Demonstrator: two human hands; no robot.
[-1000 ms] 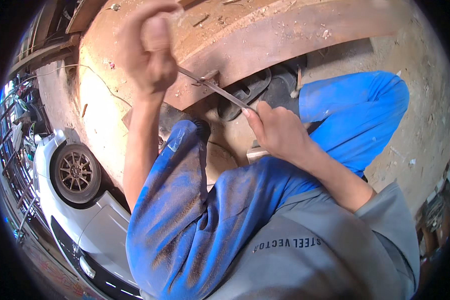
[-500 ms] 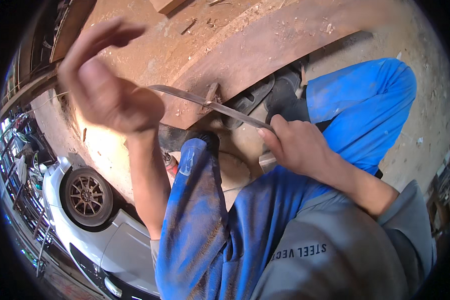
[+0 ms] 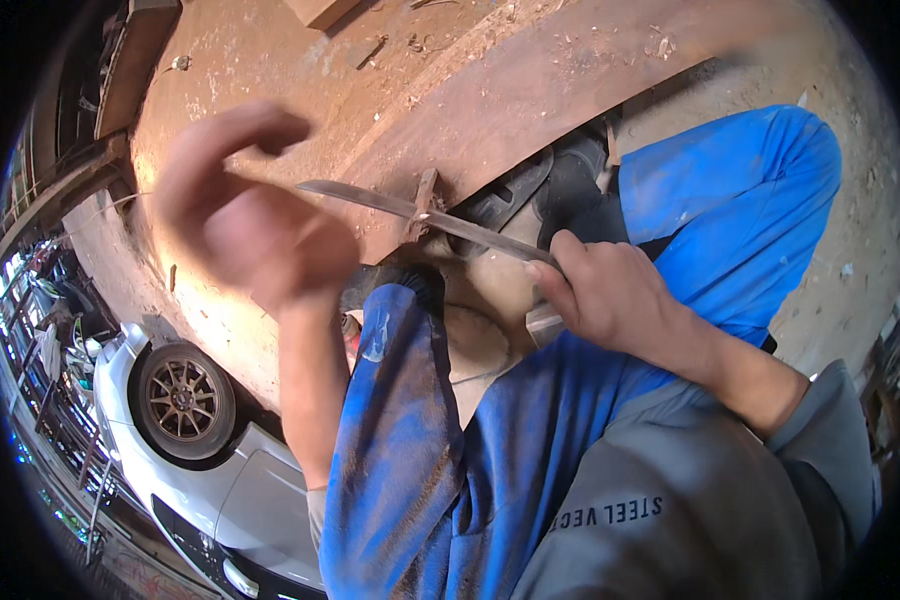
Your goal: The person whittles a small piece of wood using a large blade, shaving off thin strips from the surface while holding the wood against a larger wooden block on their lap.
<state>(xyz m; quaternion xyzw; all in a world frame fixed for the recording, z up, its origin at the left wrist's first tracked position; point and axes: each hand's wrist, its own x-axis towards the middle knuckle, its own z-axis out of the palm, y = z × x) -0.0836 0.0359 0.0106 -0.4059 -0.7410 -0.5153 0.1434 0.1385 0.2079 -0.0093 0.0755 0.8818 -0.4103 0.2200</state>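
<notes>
My right hand (image 3: 615, 295) is closed round the near end of a long, narrow metal blade (image 3: 365, 197); whether it is a knife or a file, I cannot tell. The blade points to the far left and crosses a small wooden piece (image 3: 427, 190) at the edge of a broad reddish-brown board (image 3: 530, 110). I cannot tell if the blade touches the piece. My left hand (image 3: 270, 230) is raised near the blade's far end, smeared by motion. Its fingers are curved and apart from the thumb, with nothing seen between them.
My blue-trousered legs (image 3: 400, 400) are bent beside the board, with a dark shoe (image 3: 575, 200) near its edge. Wood shavings (image 3: 660, 40) lie on the board. A white car (image 3: 250, 490) with a bronze wheel (image 3: 183, 393) stands at the left. Something red (image 3: 351, 335) shows behind my left knee.
My left hand has moved a little right and down, still blurred. The blade and the right hand have hardly shifted, and the whole view has tilted slightly.
</notes>
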